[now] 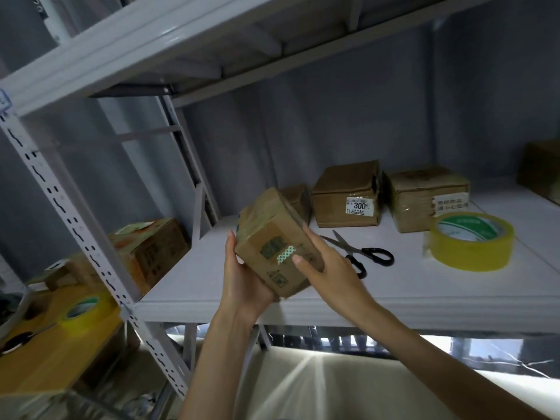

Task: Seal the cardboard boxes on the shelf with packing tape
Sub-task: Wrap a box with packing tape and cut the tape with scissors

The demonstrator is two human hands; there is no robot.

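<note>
**Q:** Two hands at centre frame: what do they hold?

**A:** One small brown cardboard box (pixel 277 244), tilted and lifted just above the front edge of the white metal shelf (pixel 424 286). The left hand (pixel 242 277) cups its lower corner with fingers curled under it; the right hand (pixel 325 262) wraps round its right side, thumb pressed on the front face.

**Q:** Which step is this?

**A:** Likely turning the box to check its seams; clear tape already shines across its top. Next would call for freeing a hand to reach the yellow roll of packing tape (pixel 471 241) at right, and the black-handled scissors (pixel 360 253) lying just behind the right hand.

**Q:** Other boxes?

**A:** A brown carton with a white "300" label (pixel 348 198) and a taped brown carton with printed writing (pixel 427 198) stand side by side behind. All are closed, so contents stay hidden.
</note>
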